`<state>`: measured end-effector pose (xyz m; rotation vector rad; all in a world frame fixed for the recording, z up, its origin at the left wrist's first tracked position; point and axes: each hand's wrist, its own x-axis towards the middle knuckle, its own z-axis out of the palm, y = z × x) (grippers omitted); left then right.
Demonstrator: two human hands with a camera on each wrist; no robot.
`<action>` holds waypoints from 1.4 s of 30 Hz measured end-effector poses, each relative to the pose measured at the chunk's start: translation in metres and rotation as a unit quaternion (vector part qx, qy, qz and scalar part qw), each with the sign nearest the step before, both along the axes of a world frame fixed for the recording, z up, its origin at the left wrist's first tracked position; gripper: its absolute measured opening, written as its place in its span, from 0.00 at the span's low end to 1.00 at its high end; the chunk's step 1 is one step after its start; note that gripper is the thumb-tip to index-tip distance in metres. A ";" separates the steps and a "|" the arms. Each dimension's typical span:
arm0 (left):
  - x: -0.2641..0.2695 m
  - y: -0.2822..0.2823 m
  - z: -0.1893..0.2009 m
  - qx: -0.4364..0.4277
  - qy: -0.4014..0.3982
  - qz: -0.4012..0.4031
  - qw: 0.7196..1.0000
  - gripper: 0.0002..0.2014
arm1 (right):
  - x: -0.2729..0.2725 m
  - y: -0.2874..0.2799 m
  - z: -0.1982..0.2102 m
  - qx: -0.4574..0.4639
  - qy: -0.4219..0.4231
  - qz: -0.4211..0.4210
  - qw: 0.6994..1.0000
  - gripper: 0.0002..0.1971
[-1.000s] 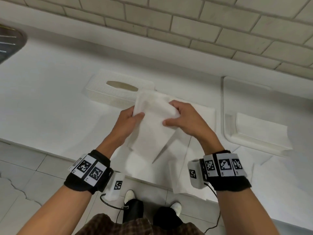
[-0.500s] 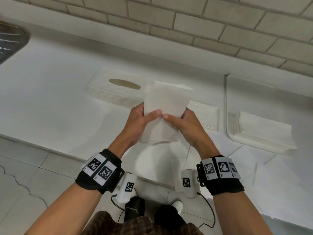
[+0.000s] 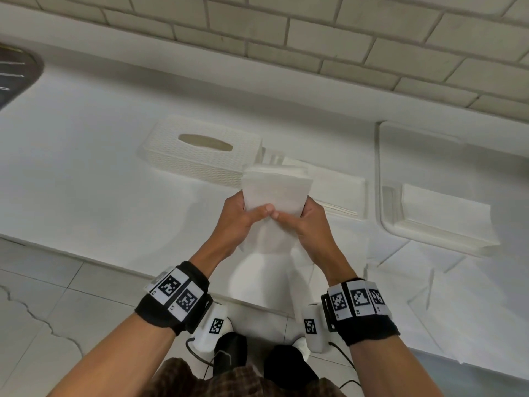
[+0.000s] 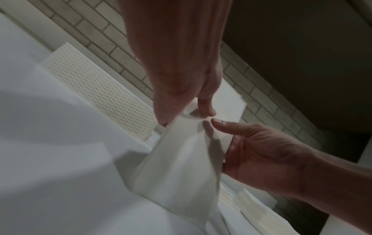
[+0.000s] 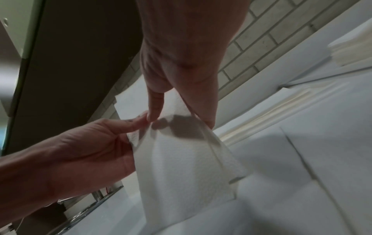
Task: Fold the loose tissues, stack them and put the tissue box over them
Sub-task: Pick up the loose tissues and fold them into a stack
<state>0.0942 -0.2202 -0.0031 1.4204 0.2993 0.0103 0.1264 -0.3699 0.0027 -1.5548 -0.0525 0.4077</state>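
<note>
— Pinching folded tissue (image 3: 276, 193) between left hand (image 3: 240, 222) and right hand (image 3: 307, 224), thumbs nearly touching?
— Yes. Lay flat just right of them: loose tissues (image 3: 400, 282), unfolded. Beyond: stack (image 3: 337, 190) begun; tissue box (image 3: 200, 151) not placed over it.

So both hands, left hand (image 3: 239, 222) and right hand (image 3: 307, 224), meet over the table's (image 3: 86, 179) front edge with a tissue (image 3: 276, 190) held up between them. The tissue box (image 3: 200, 151) sits behind and a bit left. A folded stack (image 3: 340, 190) lies just right of it, behind the hands. Further right there's a tray (image 3: 383, 224) with another tissue pile (image 3: 446, 216) in it. Loose sheets (image 3: 458, 296) lie in front of the tray.
</note>
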 end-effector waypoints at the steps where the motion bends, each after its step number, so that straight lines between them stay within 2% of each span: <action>1: 0.000 -0.001 0.000 0.000 -0.004 0.001 1.000 0.14 | 0.000 0.000 0.000 -0.004 0.000 -0.002 1.000 0.20; 4: -0.001 -0.002 0.006 -0.023 -0.032 0.006 0.999 0.12 | -0.001 -0.001 0.006 0.028 -0.014 -0.008 0.999 0.15; 7: 0.001 0.003 0.006 -0.020 -0.057 0.011 0.998 0.15 | 0.000 -0.005 0.010 0.058 -0.029 -0.013 0.998 0.15; 11: 0.000 0.003 -0.008 -0.001 -0.038 -0.017 0.999 0.18 | -0.002 -0.004 0.005 0.031 -0.025 -0.007 0.999 0.14; 17: -0.001 -0.001 -0.007 0.013 -0.055 -0.026 0.998 0.13 | 0.000 -0.002 0.005 0.027 -0.024 -0.020 0.999 0.15; 22: 0.000 -0.001 -0.006 0.016 -0.059 -0.024 0.998 0.15 | 0.000 -0.002 0.005 0.012 -0.029 -0.009 0.999 0.11; 25: -0.002 0.001 -0.005 0.041 -0.049 -0.035 0.997 0.13 | 0.000 -0.004 0.012 0.000 -0.035 0.002 0.999 0.12; 29: 0.006 0.013 0.007 0.110 -0.053 -0.044 0.992 0.10 | 0.012 -0.018 0.043 -0.009 -0.072 0.007 0.997 0.10; 31: 0.013 0.020 0.014 0.149 -0.043 -0.077 0.985 0.06 | 0.021 -0.025 0.059 -0.040 -0.082 0.060 0.994 0.09; 35: 0.020 0.019 0.021 0.208 -0.026 -0.150 0.966 0.05 | 0.031 -0.024 0.058 -0.211 -0.103 0.151 0.960 0.05; 36: 0.022 0.022 0.021 0.203 -0.015 -0.154 0.967 0.06 | 0.033 -0.024 0.054 -0.237 -0.101 0.145 0.955 0.04; 38: 0.023 0.037 0.020 0.155 0.021 -0.138 0.978 0.08 | 0.036 -0.031 0.044 -0.234 -0.076 0.093 0.965 0.04; 40: 0.020 0.057 0.014 0.056 0.054 -0.106 0.991 0.14 | 0.034 -0.042 0.033 -0.150 -0.025 0.024 0.988 0.07; 42: 0.015 0.067 0.005 -0.043 0.072 -0.072 0.994 0.23 | 0.029 -0.046 0.022 -0.060 0.024 -0.016 0.998 0.12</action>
